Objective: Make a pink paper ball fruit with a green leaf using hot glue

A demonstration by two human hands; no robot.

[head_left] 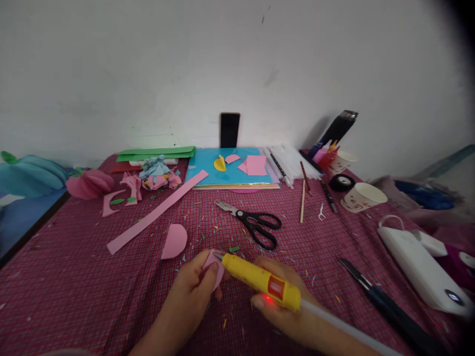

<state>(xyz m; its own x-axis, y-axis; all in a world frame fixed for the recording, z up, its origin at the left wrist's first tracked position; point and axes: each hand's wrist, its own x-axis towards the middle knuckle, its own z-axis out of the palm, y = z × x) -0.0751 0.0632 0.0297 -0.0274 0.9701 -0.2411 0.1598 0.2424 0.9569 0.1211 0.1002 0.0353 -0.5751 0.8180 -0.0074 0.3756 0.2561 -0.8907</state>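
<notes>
Gluing, seemingly: just this side of the scissors (256, 227), left hand (195, 291) pinches a pink paper piece (215, 268); right hand (284, 304), grip closed round the glue gun (261, 281) (nozzle touching the paper). Next needs a steady squeeze.

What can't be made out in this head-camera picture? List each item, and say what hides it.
Head view:
- Pink paper piece: mostly covered by the left hand and the glue gun tip; shape unclear.
- Right hand: largely hidden under the glue gun.
- Glue stick: cut off by the bottom edge.
- Blue things at far right: blurred.
- Paper cup print: too small to read.
</notes>
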